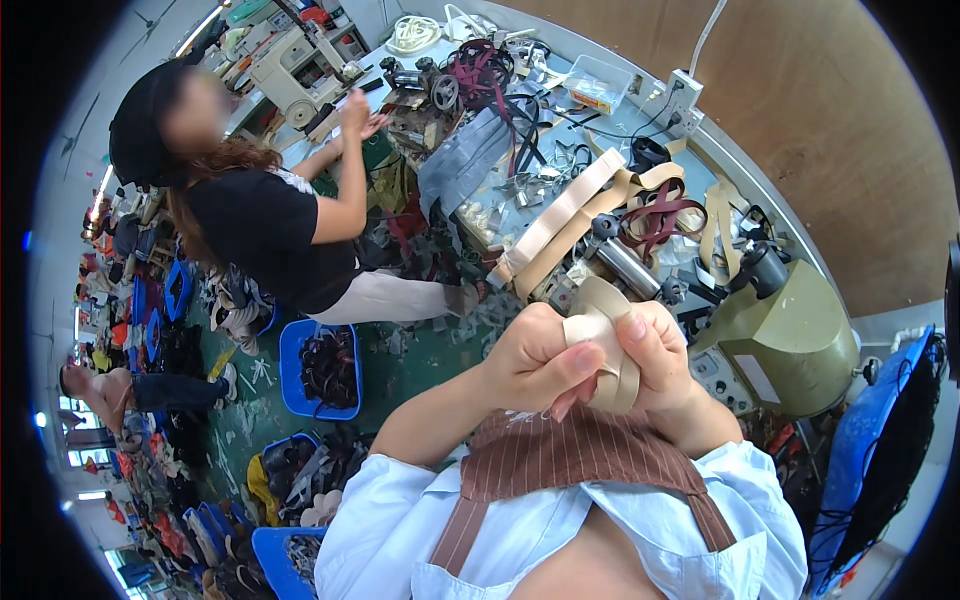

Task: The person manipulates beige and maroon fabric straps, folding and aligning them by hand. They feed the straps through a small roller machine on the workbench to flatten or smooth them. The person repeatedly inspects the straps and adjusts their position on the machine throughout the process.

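Observation:
A cream-coloured flat strip point(601, 330), bent over into loops, is held in front of my chest. My left hand point(540, 352) is closed on its left side, thumb pressed across it. Around its right side my right hand point(655, 352) is closed too, thumb near the upper fold. Whether it is one strip or several layers, I cannot tell. Just beyond my hands, long cream straps point(572, 212) lie across the workbench beside a metal cylinder point(625, 258) with rollers.
An olive machine housing point(785, 345) stands close on my right. Dark red straps point(660, 215), a clear plastic box point(598, 82) and scraps litter the bench. At my left, another person point(270, 215) stands near a sewing machine point(295, 65). A blue bin point(320, 370) sits on the green floor.

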Demonstrator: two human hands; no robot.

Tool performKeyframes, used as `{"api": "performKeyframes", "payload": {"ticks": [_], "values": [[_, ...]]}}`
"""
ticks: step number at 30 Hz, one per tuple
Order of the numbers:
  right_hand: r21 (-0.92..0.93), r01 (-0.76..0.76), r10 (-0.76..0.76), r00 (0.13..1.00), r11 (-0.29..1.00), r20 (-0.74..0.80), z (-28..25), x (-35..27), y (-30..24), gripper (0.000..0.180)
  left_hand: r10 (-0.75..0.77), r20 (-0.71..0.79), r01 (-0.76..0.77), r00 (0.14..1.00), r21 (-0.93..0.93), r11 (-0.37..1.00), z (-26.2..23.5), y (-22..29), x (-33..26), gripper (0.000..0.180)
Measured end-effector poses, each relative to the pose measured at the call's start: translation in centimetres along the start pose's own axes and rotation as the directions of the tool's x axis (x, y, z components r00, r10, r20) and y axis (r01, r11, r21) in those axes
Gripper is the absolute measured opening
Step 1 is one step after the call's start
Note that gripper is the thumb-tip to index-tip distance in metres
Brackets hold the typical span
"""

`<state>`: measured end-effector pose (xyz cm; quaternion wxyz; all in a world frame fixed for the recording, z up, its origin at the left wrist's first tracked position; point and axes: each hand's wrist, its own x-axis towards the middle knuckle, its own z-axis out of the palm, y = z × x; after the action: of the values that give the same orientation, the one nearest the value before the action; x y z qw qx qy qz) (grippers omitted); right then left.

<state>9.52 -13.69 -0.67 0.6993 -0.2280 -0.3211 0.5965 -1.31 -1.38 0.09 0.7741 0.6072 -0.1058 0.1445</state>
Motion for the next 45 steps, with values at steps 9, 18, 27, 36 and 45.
{"api": "performKeyframes", "payload": {"ticks": [9, 18, 27, 36, 45], "values": [[0.073, 0.032, -0.011, 0.961, 0.997, -0.278, 1.1, -1.6, 2.9, 0.044, -0.066, -0.108, 0.017, 0.992, -0.403, 0.915, 1.6, 0.0, -2.2, 0.049], [-0.576, 0.325, -0.492, 0.856, 0.750, -0.158, -1.6, -1.6, 3.3, 0.031, 0.124, -0.270, -0.020, 0.955, 0.358, 0.934, -1.8, -4.7, -1.4, 0.062], [0.039, 0.634, -0.493, 0.638, 0.773, -0.592, -3.4, -5.1, 6.3, 0.044, -0.411, -0.086, 0.418, 0.908, 0.276, 0.865, -1.0, -3.1, -2.4, 0.028], [-0.137, 0.743, -0.335, 0.124, 0.656, -0.934, -6.2, -22.0, 8.7, 0.031, -0.758, 0.108, 0.628, 0.644, 0.491, 0.604, -2.4, -10.6, -2.8, 0.016], [-0.299, 0.583, -0.121, -0.325, 0.755, -0.938, -8.7, -40.6, 16.8, 0.031, -0.844, 0.256, 0.562, 0.472, 0.650, 0.511, -1.1, -20.6, -3.4, 0.020]]}}
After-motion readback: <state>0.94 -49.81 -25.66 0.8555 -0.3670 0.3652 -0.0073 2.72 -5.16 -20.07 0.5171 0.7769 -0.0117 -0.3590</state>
